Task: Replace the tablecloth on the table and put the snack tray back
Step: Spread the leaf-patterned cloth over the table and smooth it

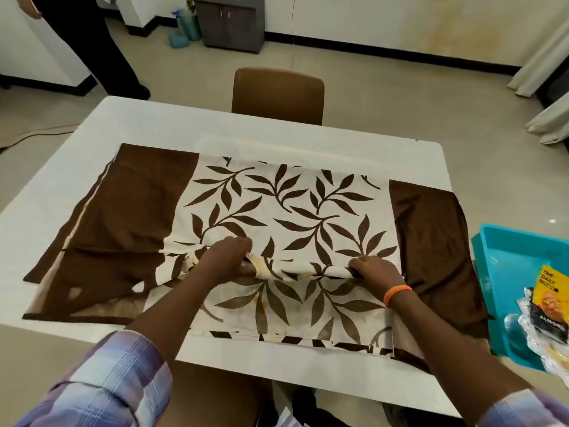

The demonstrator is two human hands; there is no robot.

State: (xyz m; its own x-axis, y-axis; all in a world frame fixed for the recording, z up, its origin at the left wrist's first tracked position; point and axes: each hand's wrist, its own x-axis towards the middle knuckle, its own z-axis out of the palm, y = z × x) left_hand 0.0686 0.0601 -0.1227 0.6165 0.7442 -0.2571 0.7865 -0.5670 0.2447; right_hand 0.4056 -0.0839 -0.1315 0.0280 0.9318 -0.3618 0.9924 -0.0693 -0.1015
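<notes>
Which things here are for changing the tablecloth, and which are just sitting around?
For the job: leaf-print tablecloth, gripped by left hand and right hand; white table; blue snack tray with snack packets.

Just there: brown chair, grey cabinet, spray bottle.

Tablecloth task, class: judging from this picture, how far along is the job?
Done: the snack tray sits off at the table's right edge. In hand: the left hand and right hand grip a fold of the half-folded leaf-patterned tablecloth. Left: finishing the cloth, returning the tray.
</notes>
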